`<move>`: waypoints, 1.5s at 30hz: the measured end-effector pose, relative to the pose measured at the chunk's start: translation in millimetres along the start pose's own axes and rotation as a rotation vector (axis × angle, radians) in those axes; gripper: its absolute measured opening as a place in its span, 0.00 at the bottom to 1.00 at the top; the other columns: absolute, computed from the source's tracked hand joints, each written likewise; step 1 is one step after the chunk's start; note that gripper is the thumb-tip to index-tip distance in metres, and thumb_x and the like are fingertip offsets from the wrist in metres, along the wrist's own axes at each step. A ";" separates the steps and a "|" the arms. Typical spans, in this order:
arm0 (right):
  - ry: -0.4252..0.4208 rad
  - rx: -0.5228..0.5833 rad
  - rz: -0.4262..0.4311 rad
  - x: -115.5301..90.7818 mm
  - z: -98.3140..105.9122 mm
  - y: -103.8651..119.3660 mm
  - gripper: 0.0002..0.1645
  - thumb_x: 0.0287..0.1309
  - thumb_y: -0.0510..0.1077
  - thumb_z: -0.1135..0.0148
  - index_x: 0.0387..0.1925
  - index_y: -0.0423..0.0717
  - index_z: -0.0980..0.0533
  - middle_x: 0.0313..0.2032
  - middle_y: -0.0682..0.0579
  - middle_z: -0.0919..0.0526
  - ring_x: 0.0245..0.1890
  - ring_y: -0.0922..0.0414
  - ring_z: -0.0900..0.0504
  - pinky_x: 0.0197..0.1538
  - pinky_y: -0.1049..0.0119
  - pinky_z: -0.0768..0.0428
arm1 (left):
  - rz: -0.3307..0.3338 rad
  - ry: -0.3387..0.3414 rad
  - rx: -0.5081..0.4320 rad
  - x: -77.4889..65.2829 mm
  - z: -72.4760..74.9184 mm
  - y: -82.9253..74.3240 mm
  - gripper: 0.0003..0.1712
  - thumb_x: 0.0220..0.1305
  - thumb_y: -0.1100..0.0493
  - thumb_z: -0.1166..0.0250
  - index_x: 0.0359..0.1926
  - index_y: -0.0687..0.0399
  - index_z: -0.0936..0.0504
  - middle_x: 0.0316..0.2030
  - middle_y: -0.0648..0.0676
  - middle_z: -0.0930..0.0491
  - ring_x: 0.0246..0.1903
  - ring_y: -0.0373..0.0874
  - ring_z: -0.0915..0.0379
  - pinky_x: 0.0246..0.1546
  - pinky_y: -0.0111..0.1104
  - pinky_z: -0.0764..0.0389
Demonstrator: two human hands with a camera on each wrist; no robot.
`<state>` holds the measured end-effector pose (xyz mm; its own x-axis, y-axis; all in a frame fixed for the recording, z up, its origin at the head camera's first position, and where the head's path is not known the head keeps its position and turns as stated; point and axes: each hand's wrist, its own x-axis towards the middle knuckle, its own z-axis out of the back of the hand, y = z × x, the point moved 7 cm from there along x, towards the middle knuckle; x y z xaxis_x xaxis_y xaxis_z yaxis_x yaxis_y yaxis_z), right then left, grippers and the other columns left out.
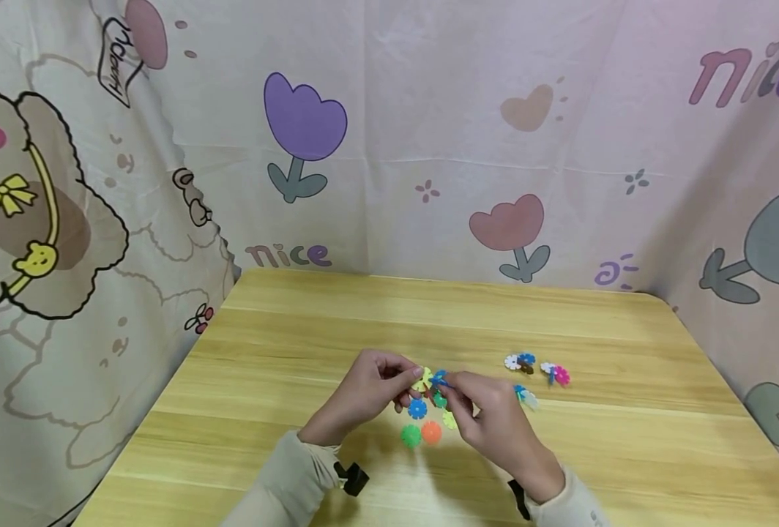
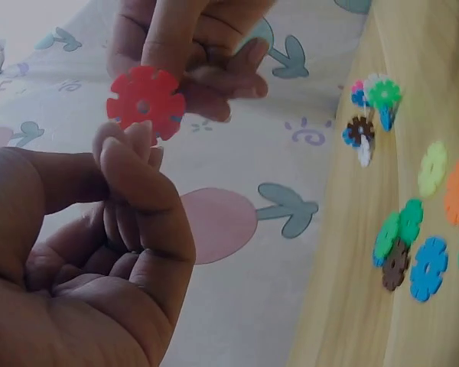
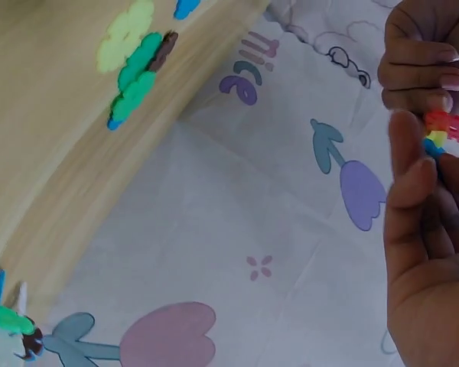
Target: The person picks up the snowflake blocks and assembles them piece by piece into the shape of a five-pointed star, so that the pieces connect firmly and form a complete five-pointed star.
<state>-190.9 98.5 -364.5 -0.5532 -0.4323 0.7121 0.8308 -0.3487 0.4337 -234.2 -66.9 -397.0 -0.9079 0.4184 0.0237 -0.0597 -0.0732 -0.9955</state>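
Observation:
Above the table, both hands meet at a small cluster of notched, flower-shaped plastic discs. My left hand pinches the yellow disc side of it. My right hand pinches the blue disc side. A red disc faces the left wrist view, between the fingertips of the two hands. From the right wrist, the red disc, a bit of yellow and a bit of blue show joined together. Fingers hide much of how they fit.
Below the hands lie loose discs: blue, green, orange, yellow and brown. Joined clusters sit to the right: white-blue-brown, white-blue-pink and one with blue and pale discs. Printed curtains surround the wooden table.

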 end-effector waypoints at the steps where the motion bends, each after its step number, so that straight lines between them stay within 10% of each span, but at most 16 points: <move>1: -0.008 -0.001 0.010 0.0 0.1 1.0 0.14 0.60 0.24 0.35 0.35 0.45 0.18 0.23 0.60 0.22 0.20 0.71 0.28 0.22 0.81 0.28 | -0.004 0.001 -0.007 -0.2 -0.7 -0.8 0.13 0.75 0.61 0.36 0.44 0.71 0.13 0.26 0.60 0.16 0.23 0.39 0.23 0.25 0.27 0.19; 25: -0.070 0.000 0.042 -1.9 5.7 4.8 0.16 0.55 0.19 0.35 0.33 0.42 0.17 0.20 0.56 0.21 0.18 0.70 0.24 0.22 0.81 0.25 | 0.012 -0.030 -0.085 1.3 -16.1 4.9 0.14 0.75 0.60 0.35 0.48 0.70 0.12 0.26 0.57 0.14 0.24 0.37 0.21 0.26 0.27 0.18; 36: 0.142 0.034 -0.183 -7.1 -13.4 -9.6 0.06 0.68 0.30 0.36 0.39 0.43 0.20 0.25 0.61 0.20 0.23 0.73 0.24 0.25 0.78 0.21 | 0.027 0.031 0.014 10.4 -2.3 22.7 0.13 0.75 0.59 0.35 0.43 0.65 0.10 0.26 0.62 0.16 0.24 0.39 0.23 0.26 0.27 0.19; 45: 0.139 -0.080 -0.140 -15.6 -8.8 -13.6 0.15 0.61 0.25 0.35 0.32 0.46 0.28 0.20 0.63 0.28 0.17 0.75 0.37 0.18 0.81 0.32 | 0.033 0.061 0.063 14.9 -9.9 33.9 0.14 0.75 0.58 0.35 0.43 0.66 0.11 0.27 0.63 0.16 0.23 0.41 0.22 0.27 0.31 0.16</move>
<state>-194.1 102.7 -386.4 -0.6708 -0.4832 0.5626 0.7406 -0.4762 0.4741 -245.6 -54.2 -431.2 -0.8831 0.4689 -0.0165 -0.0581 -0.1442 -0.9878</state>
